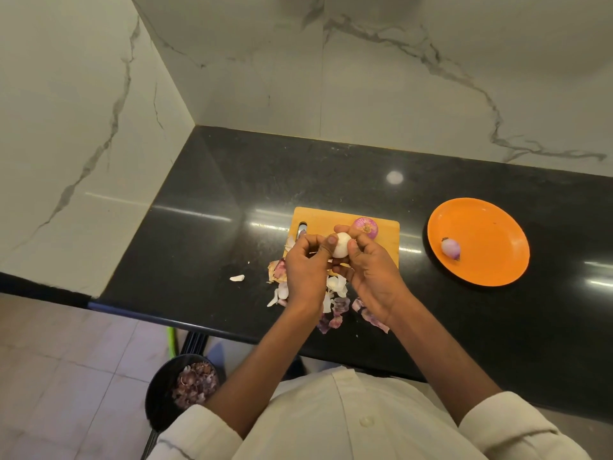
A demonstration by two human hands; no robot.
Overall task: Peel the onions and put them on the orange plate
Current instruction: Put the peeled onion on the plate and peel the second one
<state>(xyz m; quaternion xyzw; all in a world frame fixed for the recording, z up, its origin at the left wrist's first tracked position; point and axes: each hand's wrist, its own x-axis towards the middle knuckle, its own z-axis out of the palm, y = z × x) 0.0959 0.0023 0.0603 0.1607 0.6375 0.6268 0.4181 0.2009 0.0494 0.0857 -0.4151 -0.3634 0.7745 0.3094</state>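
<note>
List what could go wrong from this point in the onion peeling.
1. The pale onion, held in the air by the left hand and right hand, may slip.
2. Loose peels near the counter edge could fall to the floor.
3. The peeled onion may roll on the orange plate.

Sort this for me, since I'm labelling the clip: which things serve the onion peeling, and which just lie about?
In the job:
pale peeled onion, held by left hand and right hand
unpeeled purple onion on wooden cutting board
round orange plate holding one small peeled onion

Lying about:
loose onion skins on black countertop
black bin of peels on the floor
</note>
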